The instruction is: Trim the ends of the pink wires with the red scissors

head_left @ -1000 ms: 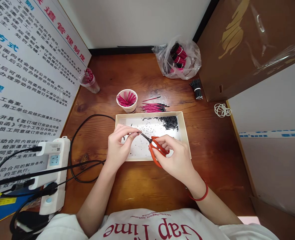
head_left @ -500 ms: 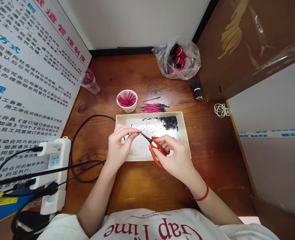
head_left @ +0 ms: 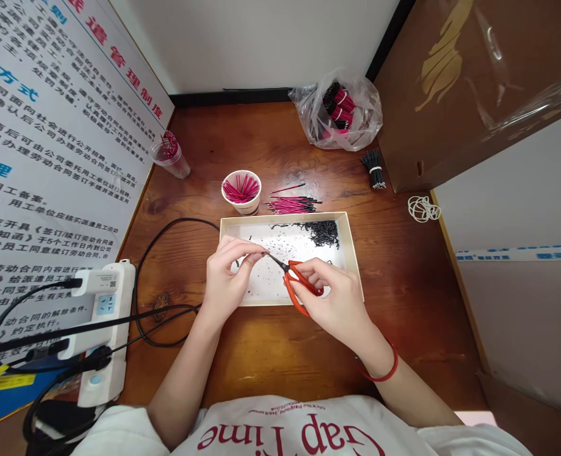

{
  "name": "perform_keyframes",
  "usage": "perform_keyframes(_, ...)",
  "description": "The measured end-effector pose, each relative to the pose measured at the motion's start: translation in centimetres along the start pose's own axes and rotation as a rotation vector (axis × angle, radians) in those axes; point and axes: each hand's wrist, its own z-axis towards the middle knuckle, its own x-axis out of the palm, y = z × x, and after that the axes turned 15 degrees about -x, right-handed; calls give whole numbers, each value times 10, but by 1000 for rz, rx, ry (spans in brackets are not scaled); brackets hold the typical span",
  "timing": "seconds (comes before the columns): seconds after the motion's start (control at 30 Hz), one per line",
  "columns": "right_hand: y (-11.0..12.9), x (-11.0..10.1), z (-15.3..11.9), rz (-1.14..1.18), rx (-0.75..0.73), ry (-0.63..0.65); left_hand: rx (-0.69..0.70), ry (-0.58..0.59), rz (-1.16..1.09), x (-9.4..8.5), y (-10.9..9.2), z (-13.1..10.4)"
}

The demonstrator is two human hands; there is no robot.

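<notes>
My right hand (head_left: 335,297) is closed round the orange handles of a pair of scissors (head_left: 301,282), whose dark tips point left at my left fingertips. Thumb and forefinger of my left hand (head_left: 228,272) are pinched together over something too small to make out. Both hands are above a shallow cream box (head_left: 355,266). Black clippings (head_left: 323,233) are heaped in its back right corner, and tiny bits are scattered over its white bottom. Just behind the box lie pink and black pieces (head_left: 292,204), beside a paper cup (head_left: 243,206) of pink sticks.
A clear plastic cup (head_left: 178,166) stands back left. At the back right are a plastic bag (head_left: 309,120) of bundles, a black bundle (head_left: 374,170) and white bands (head_left: 423,209). A power strip (head_left: 114,329) with black cables is at the left.
</notes>
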Motion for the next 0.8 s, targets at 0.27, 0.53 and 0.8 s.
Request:
perform_keyframes(0.27,3,-1,2,-29,-28,-11,-13,6,41,-1,-1,0)
perform_keyframes(0.53,3,1,2,-2,5,5,20,-2,39,1,0,0)
perform_keyframes(0.8,3,0,3,8,24,6,30,-5,40,0,0,0)
